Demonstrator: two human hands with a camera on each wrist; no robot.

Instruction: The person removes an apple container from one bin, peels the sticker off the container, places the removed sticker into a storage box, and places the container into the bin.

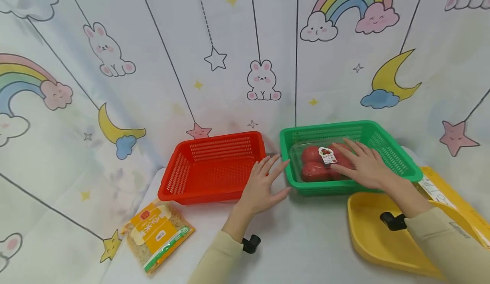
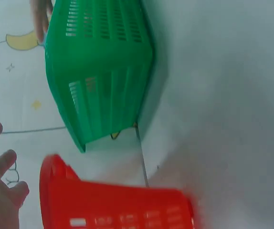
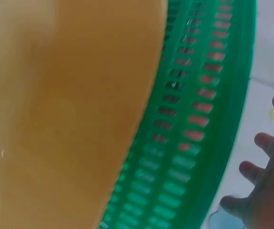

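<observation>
My right hand [image 1: 365, 165], fingers spread, is over the green basket [image 1: 398, 160], above a clear pack of tomatoes [image 1: 315, 169] with a white label. Its fingertips overlap the pack in the head view. My left hand [image 1: 262, 186] has its fingers extended between the red basket [image 1: 214, 169] and the green one, holding nothing. In the left wrist view its fingers [image 2: 1, 162] are apart from both baskets. The right wrist view shows the spread fingers [image 3: 266, 143] beyond the green basket's slotted wall.
An orange and yellow food packet [image 1: 157, 235] lies front left of the red basket. At the right, a yellow basin [image 1: 377, 233] stands before the green basket, with a yellow and white packet [image 1: 451, 199] beside it. A patterned cloth [image 1: 229, 92] hangs behind.
</observation>
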